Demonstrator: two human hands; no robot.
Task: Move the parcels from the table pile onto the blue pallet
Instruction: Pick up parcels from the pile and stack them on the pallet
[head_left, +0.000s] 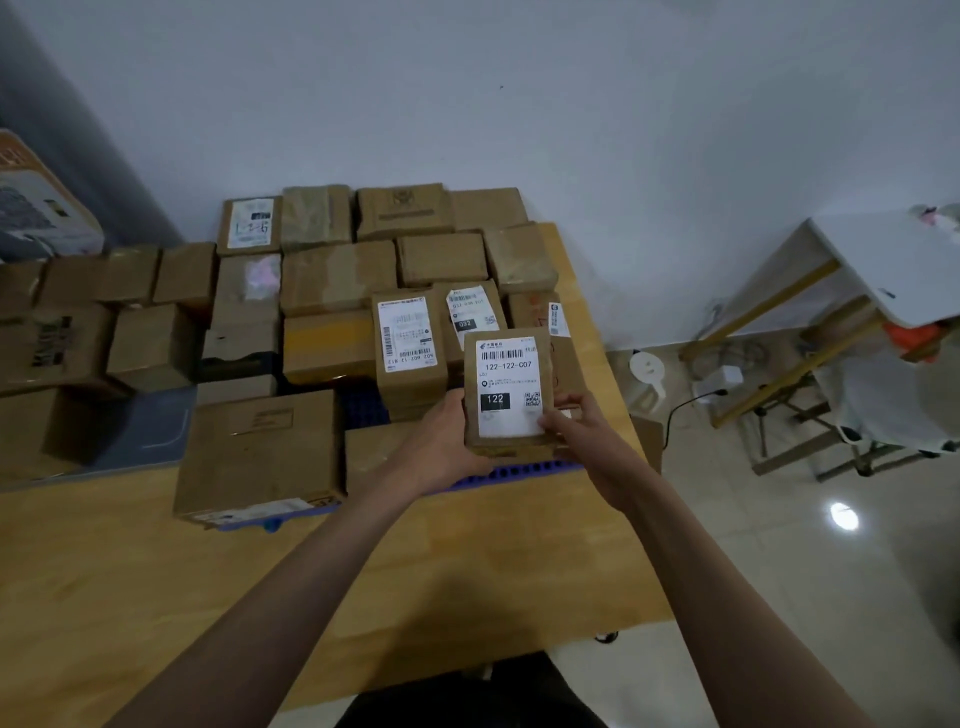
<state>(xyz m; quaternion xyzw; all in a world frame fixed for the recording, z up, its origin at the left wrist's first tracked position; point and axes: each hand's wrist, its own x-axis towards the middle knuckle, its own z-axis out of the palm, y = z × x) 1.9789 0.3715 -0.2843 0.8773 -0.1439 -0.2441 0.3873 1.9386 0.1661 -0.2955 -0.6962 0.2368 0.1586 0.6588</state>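
A small brown parcel with a white label reading 122-122-C07 is held above the near right corner of the blue pallet. My left hand grips its left side and my right hand grips its lower right edge. Most of the pallet is hidden under several cardboard parcels packed side by side; only a blue strip at the front and a patch between boxes show. The table pile of brown boxes sits at the left.
The wooden table carries the pallet and pile. A large flat box lies at the pallet's near left. A grey mat lies beside it. On the right stand a white folding table, cables and a white device on the tiled floor.
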